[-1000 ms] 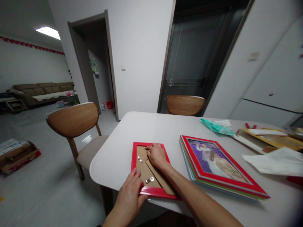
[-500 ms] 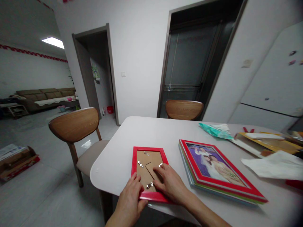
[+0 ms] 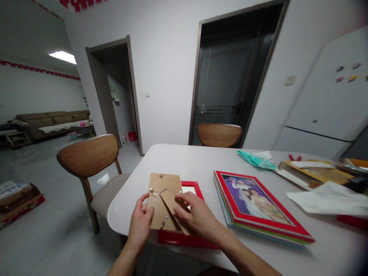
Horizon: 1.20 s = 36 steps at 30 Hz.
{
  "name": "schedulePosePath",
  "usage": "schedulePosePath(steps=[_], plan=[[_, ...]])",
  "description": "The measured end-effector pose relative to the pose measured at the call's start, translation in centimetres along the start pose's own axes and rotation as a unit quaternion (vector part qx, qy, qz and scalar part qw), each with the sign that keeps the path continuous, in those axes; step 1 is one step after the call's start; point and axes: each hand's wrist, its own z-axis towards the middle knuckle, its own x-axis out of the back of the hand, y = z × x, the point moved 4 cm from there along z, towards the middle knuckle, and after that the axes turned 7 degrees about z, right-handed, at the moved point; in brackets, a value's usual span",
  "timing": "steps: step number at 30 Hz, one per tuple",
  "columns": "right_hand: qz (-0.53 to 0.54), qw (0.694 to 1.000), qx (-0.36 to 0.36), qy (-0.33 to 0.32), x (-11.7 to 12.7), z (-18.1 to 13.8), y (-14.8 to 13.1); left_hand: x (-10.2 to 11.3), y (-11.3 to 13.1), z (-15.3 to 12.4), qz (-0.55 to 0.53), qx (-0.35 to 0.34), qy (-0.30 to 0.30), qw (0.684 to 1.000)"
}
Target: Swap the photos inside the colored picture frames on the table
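A brown cardboard backing board (image 3: 161, 195) with small metal clips and a fold-out stand is lifted off a red picture frame (image 3: 188, 238) that lies face down at the near edge of the white table (image 3: 186, 159). My left hand (image 3: 140, 223) grips the board's left edge, thumb on top. My right hand (image 3: 198, 217) pinches the board's stand flap at the right. The frame's white inside (image 3: 188, 189) shows beyond the board.
A stack of frames (image 3: 258, 209), the top one red with a photo, lies to the right. Further right are white paper (image 3: 330, 199), yellow packaging (image 3: 319, 172) and a teal bag (image 3: 254, 159). A wooden chair (image 3: 90, 157) stands left of the table, another chair (image 3: 220, 135) at the far side.
The backing board was seated in the red frame with both hands pressing on it; now it is lifted out and shifted left, held in both hands, uncovering the frame's inside.
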Motion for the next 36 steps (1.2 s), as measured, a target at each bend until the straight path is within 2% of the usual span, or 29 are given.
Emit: schedulePosePath(steps=[4,8,12,15,18,20,21,24,25,28,30,32,34,36], plan=[[-0.057,0.996,-0.04,0.05,0.4,-0.4,3.6,4.4,0.0,0.3,0.025,0.03,0.05,0.998],[-0.144,0.984,-0.099,0.042,0.3,-1.0,7.3,8.1,-0.7,0.7,0.157,0.041,0.085,0.983],[-0.168,0.975,-0.14,0.032,-0.1,-1.1,8.6,10.1,-1.1,1.7,0.255,0.026,0.102,0.961],[-0.142,0.976,-0.154,0.053,0.2,-0.7,8.7,10.4,-0.8,2.4,0.323,-0.015,0.125,0.938],[-0.038,0.977,-0.196,0.078,0.8,-0.5,8.6,8.2,-0.3,1.9,0.367,-0.066,0.139,0.917],[0.121,0.961,-0.241,0.066,0.9,-0.7,8.3,5.1,-0.1,0.8,0.381,-0.096,0.119,0.912],[0.213,0.941,-0.258,0.054,0.8,-0.8,7.9,3.2,0.0,0.1,0.386,-0.114,0.095,0.91],[0.43,0.862,-0.265,0.051,0.8,-1.1,6.1,-3.4,0.5,-2.2,0.424,-0.189,-0.035,0.885],[0.47,0.841,-0.259,0.061,0.9,-1.2,5.5,-5.3,0.7,-2.8,0.429,-0.208,-0.072,0.876],[0.533,0.808,-0.241,0.074,1.4,-1.4,4.1,-8.5,1.6,-3.8,0.447,-0.265,-0.097,0.849],[0.539,0.806,-0.235,0.07,1.5,-1.4,3.7,-9.1,2.5,-3.9,0.45,-0.31,-0.093,0.832],[0.524,0.817,-0.23,0.075,1.7,-1.3,4.0,-8.7,3.5,-3.9,0.439,-0.347,-0.07,0.826],[0.478,0.845,-0.224,0.081,1.9,-1.3,4.7,-7.2,4.4,-3.8,0.413,-0.351,-0.007,0.84],[0.377,0.896,-0.221,0.081,2.0,-1.2,5.9,-4.8,4.9,-3.4,0.375,-0.307,0.072,0.872]])
